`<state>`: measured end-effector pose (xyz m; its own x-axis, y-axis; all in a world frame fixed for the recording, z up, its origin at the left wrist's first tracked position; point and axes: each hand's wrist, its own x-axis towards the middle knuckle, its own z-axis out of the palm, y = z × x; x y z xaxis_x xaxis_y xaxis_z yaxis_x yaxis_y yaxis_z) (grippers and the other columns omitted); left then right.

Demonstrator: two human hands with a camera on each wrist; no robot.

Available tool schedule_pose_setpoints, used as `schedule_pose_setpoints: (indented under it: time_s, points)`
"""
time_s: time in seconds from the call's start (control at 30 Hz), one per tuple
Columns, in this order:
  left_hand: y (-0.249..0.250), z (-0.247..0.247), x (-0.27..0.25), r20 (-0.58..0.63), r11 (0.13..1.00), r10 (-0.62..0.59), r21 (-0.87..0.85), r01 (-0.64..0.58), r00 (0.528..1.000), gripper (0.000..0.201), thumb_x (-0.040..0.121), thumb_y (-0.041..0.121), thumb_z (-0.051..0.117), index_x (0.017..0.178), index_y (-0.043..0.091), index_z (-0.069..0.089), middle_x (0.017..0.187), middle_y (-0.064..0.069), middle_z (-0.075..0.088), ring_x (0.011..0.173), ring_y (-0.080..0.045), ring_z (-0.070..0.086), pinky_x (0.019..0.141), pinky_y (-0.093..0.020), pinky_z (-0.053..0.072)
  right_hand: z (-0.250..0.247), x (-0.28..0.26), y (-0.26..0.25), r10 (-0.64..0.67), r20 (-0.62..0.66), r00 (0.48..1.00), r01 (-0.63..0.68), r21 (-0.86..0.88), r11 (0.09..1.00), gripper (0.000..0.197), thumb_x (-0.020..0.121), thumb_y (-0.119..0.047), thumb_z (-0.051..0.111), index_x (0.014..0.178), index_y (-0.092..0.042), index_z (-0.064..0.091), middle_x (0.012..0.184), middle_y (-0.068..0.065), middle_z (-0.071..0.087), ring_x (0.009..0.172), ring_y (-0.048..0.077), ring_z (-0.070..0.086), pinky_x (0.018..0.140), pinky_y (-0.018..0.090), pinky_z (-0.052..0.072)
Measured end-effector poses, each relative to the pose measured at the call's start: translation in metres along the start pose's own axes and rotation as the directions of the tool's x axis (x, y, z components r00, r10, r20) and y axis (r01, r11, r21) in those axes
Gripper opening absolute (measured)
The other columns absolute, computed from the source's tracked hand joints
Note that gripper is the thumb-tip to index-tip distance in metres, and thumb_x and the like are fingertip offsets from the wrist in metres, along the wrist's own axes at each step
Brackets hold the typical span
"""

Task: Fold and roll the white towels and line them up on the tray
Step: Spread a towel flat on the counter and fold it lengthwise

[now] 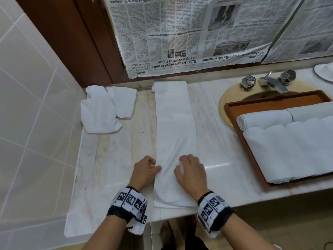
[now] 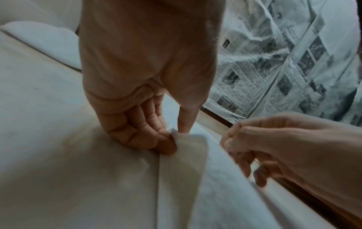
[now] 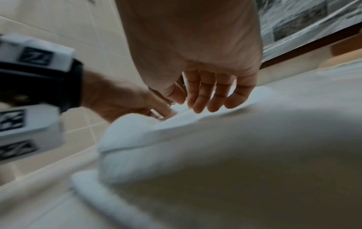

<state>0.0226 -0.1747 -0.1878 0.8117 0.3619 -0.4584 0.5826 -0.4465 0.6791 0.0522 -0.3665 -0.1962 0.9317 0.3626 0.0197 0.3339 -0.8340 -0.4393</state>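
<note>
A long white towel, folded into a narrow strip, lies on the marble counter from the back wall to the front edge. My left hand pinches its left edge between thumb and fingers, seen close in the left wrist view as left hand on the towel. My right hand sits on the strip's right side with fingers curled, holding a small fold of cloth; in the right wrist view the right hand touches a raised fold. The brown tray at right holds several rolled towels.
Crumpled white towels lie at the back left corner. The tray rests over a beige sink with a chrome faucet. Newspaper covers the back wall. Tiled wall borders the counter's left side. A white dish sits far right.
</note>
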Motion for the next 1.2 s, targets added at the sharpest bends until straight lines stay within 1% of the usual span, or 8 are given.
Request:
schedule_pose_setpoints:
  time_s: [0.17, 0.3, 0.47, 0.73, 0.87, 0.97, 1.03, 1.2]
  points:
    - [-0.006, 0.009, -0.014, -0.055, 0.996, 0.036, 0.085, -0.031, 0.998, 0.018, 0.091, 0.030, 0.068, 0.081, 0.019, 0.057, 0.075, 0.003, 0.062, 0.076, -0.015, 0.058, 0.060, -0.017, 0.035, -0.016, 0.000, 0.043, 0.036, 0.086, 0.996, -0.022, -0.153, 0.988, 0.046, 0.088, -0.048, 0.046, 0.123, -0.021, 0.057, 0.129, 0.003, 0.053, 0.109, 0.027, 0.051, 0.084, 0.042, 0.046]
    - [-0.004, 0.013, -0.021, -0.058, 0.990, 0.058, 0.130, -0.050, 0.997, 0.026, 0.090, 0.032, 0.068, 0.074, 0.022, 0.050, 0.069, 0.006, 0.055, 0.066, -0.009, 0.050, 0.057, -0.020, 0.033, -0.031, 0.009, 0.054, 0.289, 0.114, 0.951, -0.288, -0.020, 0.957, 0.032, 0.097, -0.038, 0.053, 0.110, -0.010, 0.053, 0.111, 0.007, 0.050, 0.101, 0.027, 0.051, 0.082, 0.039, 0.047]
    - [0.002, 0.013, -0.019, -0.002, 0.976, 0.032, 0.213, -0.031, 0.999, 0.032, 0.084, 0.041, 0.071, 0.077, 0.017, 0.051, 0.073, 0.003, 0.056, 0.066, -0.014, 0.051, 0.058, -0.026, 0.036, -0.037, 0.017, 0.054, 0.331, 0.204, 0.921, -0.357, 0.108, 0.928, 0.025, 0.094, -0.028, 0.053, 0.075, -0.013, 0.050, 0.080, 0.000, 0.055, 0.075, 0.020, 0.053, 0.061, 0.032, 0.039]
    - [0.004, 0.025, -0.036, 0.173, 0.982, -0.024, 0.186, -0.009, 0.985, 0.038, 0.074, 0.042, 0.080, 0.085, 0.017, 0.054, 0.082, 0.003, 0.061, 0.071, -0.012, 0.056, 0.067, -0.026, 0.046, -0.043, 0.015, 0.057, 0.294, 0.216, 0.931, -0.279, -0.098, 0.955, 0.009, 0.091, -0.021, 0.050, 0.092, -0.013, 0.046, 0.092, 0.001, 0.045, 0.080, 0.022, 0.047, 0.063, 0.032, 0.035]
    - [0.009, 0.022, -0.031, 0.168, 0.963, -0.029, 0.268, -0.017, 0.985, 0.056, 0.066, 0.061, 0.078, 0.097, 0.025, 0.048, 0.093, 0.006, 0.061, 0.082, -0.013, 0.061, 0.067, -0.030, 0.047, -0.038, 0.028, 0.058, 0.045, -0.008, 0.999, -0.046, -0.081, 0.996, 0.016, 0.084, -0.020, 0.057, 0.098, -0.011, 0.056, 0.097, 0.004, 0.055, 0.085, 0.028, 0.055, 0.068, 0.036, 0.040]
    - [0.020, 0.025, -0.005, -0.075, 0.930, 0.235, 0.309, -0.202, 0.969, 0.042, 0.091, 0.052, 0.060, 0.121, 0.024, 0.053, 0.120, 0.002, 0.055, 0.112, -0.023, 0.056, 0.087, -0.038, 0.049, -0.030, 0.046, 0.048, -0.112, -0.011, 0.994, 0.112, -0.020, 0.994, 0.041, 0.094, -0.034, 0.038, 0.121, -0.011, 0.059, 0.125, 0.007, 0.060, 0.113, 0.028, 0.058, 0.091, 0.043, 0.049]
    - [0.031, 0.036, 0.014, -0.098, 0.857, 0.359, 0.430, -0.286, 0.928, 0.050, 0.100, 0.051, 0.037, 0.145, 0.030, 0.043, 0.153, 0.004, 0.039, 0.138, -0.025, 0.037, 0.105, -0.047, 0.039, -0.022, 0.061, 0.040, -0.176, 0.082, 0.981, 0.179, -0.038, 0.983, 0.053, 0.099, -0.037, 0.030, 0.140, -0.010, 0.051, 0.148, 0.009, 0.049, 0.137, 0.028, 0.044, 0.107, 0.045, 0.040]
    - [0.035, 0.054, 0.044, 0.052, 0.728, 0.272, 0.642, -0.240, 0.961, 0.067, 0.092, 0.057, -0.010, 0.157, 0.043, -0.005, 0.163, 0.023, -0.014, 0.154, -0.021, -0.007, 0.120, -0.056, 0.004, 0.001, 0.079, 0.051, -0.235, 0.336, 0.912, 0.297, -0.148, 0.943, 0.060, 0.105, -0.048, 0.015, 0.159, -0.024, 0.016, 0.165, -0.009, 0.007, 0.153, 0.017, 0.007, 0.122, 0.049, 0.011]
